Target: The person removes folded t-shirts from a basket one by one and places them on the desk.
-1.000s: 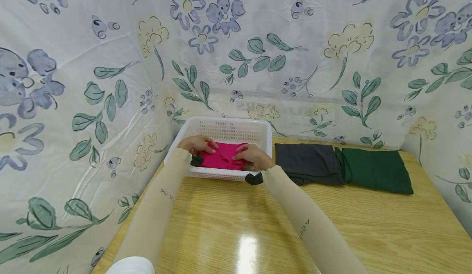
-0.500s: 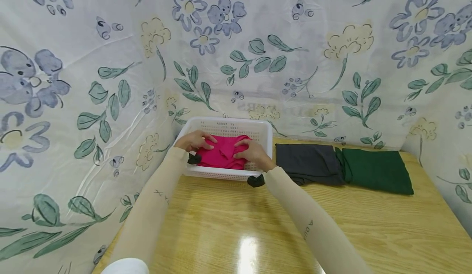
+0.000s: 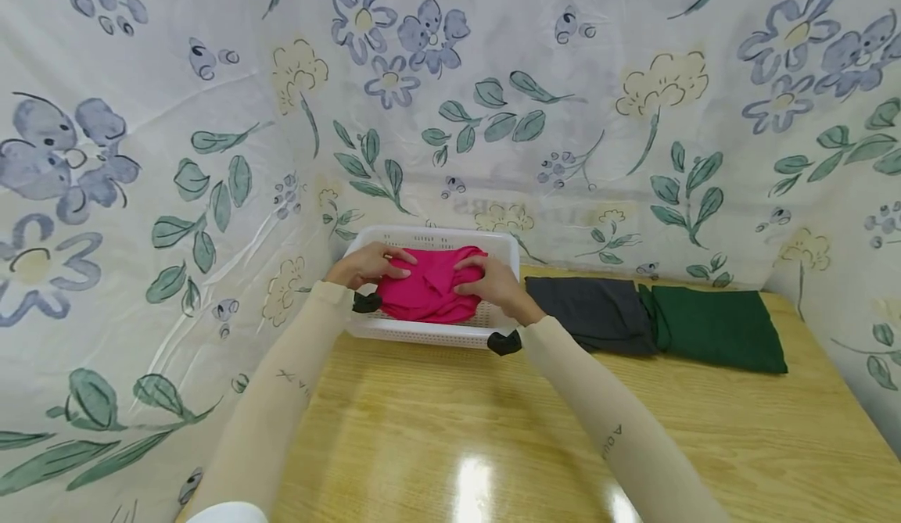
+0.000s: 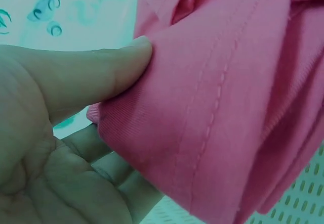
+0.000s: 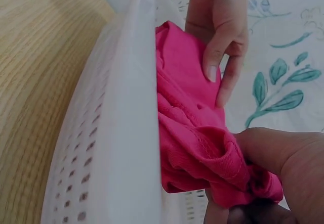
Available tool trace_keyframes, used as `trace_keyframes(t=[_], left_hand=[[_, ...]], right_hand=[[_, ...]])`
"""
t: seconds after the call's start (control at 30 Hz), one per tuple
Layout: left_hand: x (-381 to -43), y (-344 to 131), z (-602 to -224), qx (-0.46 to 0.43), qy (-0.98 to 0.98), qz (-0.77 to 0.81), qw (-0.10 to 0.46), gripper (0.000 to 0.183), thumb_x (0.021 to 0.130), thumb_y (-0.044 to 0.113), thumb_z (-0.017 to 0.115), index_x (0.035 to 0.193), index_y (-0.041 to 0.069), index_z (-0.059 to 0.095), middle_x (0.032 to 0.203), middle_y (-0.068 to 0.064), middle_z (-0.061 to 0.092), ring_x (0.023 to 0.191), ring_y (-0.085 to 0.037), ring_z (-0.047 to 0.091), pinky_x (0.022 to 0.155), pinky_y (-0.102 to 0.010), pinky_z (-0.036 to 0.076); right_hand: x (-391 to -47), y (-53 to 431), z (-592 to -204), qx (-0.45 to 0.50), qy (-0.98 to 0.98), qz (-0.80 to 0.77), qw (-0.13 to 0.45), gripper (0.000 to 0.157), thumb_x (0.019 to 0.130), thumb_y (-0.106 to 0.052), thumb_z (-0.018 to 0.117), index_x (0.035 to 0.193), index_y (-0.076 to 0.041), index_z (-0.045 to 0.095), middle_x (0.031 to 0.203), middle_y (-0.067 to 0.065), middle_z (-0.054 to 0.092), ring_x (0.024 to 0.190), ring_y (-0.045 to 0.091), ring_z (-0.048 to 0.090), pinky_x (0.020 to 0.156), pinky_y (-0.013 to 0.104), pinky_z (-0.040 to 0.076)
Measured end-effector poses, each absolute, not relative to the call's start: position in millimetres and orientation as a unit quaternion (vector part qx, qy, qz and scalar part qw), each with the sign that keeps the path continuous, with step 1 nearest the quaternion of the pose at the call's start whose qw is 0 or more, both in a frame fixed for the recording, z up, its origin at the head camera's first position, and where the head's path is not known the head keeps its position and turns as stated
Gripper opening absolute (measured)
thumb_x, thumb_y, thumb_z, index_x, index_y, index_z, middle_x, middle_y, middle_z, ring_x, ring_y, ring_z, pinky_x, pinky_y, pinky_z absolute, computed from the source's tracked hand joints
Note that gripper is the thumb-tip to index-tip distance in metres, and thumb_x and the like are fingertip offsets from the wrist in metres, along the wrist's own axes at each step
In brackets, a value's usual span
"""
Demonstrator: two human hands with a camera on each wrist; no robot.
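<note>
A bright pink folded garment (image 3: 432, 284) with stitched seams is held up inside a white perforated plastic basket (image 3: 422, 335). My left hand (image 3: 366, 264) grips its left side, thumb on top and fingers beneath, as the left wrist view shows on the pink cloth (image 4: 202, 107). On the other side my right hand (image 3: 498, 282) pinches the bunched right edge. In the right wrist view the right thumb and fingers (image 5: 268, 143) close round a rolled fold, and the left hand (image 5: 223, 37) holds the far end. The fingertips under the cloth are partly hidden.
To the right of the basket lie a folded dark grey garment (image 3: 591, 312) and a folded dark green garment (image 3: 718, 327), side by side on the wooden table (image 3: 436, 413). Floral-printed sheeting (image 3: 450, 148) hangs close behind the basket and along the left.
Both hands have lifted the pink garment off the basket's bottom, and it now looks larger and higher. The right hand has shifted slightly right, the left slightly left and up.
</note>
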State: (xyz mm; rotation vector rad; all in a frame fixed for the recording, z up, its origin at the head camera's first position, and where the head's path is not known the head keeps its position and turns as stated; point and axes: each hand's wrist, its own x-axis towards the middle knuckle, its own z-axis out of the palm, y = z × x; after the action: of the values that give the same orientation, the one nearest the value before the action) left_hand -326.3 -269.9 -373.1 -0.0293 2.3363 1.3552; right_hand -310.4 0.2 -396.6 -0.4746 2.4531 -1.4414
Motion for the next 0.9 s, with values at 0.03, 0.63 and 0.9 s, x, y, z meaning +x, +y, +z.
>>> trace_keyframes(t=[0.03, 0.63, 0.9], left_hand=[[-325.9, -269.4, -371.9, -0.008, 0.841, 0.496, 0.216, 0.038, 0.089, 0.010, 0.067, 0.126, 0.007, 0.060, 0.122, -0.014, 0.051, 0.083, -0.022, 0.061, 0.075, -0.033, 0.054], [-312.2, -250.7, -351.1, 0.038, 0.851, 0.492, 0.182, 0.034, 0.087, 0.016, 0.071, 0.121, 0.014, 0.066, 0.127, -0.008, 0.051, 0.086, -0.020, 0.053, 0.071, -0.027, 0.050], [-310.5, -238.2, -348.9, 0.066, 0.847, 0.495, 0.182, 0.038, 0.084, 0.018, 0.075, 0.120, 0.015, 0.067, 0.121, -0.008, 0.057, 0.087, -0.020, 0.058, 0.077, -0.030, 0.053]], right_hand=[[-311.0, 2.0, -395.3, -0.163, 0.843, -0.497, 0.126, 0.038, 0.080, -0.021, 0.079, 0.116, -0.023, 0.067, 0.121, 0.003, 0.054, 0.101, 0.021, 0.052, 0.074, 0.029, 0.049], [-302.0, 33.5, -380.9, -0.182, 0.826, -0.516, 0.135, 0.040, 0.084, -0.022, 0.075, 0.122, -0.024, 0.063, 0.120, 0.003, 0.055, 0.084, 0.019, 0.059, 0.068, 0.031, 0.051], [-297.7, 52.9, -376.8, -0.173, 0.813, -0.534, 0.153, 0.043, 0.084, -0.021, 0.075, 0.124, -0.024, 0.062, 0.109, 0.006, 0.062, 0.080, 0.019, 0.060, 0.068, 0.031, 0.051]])
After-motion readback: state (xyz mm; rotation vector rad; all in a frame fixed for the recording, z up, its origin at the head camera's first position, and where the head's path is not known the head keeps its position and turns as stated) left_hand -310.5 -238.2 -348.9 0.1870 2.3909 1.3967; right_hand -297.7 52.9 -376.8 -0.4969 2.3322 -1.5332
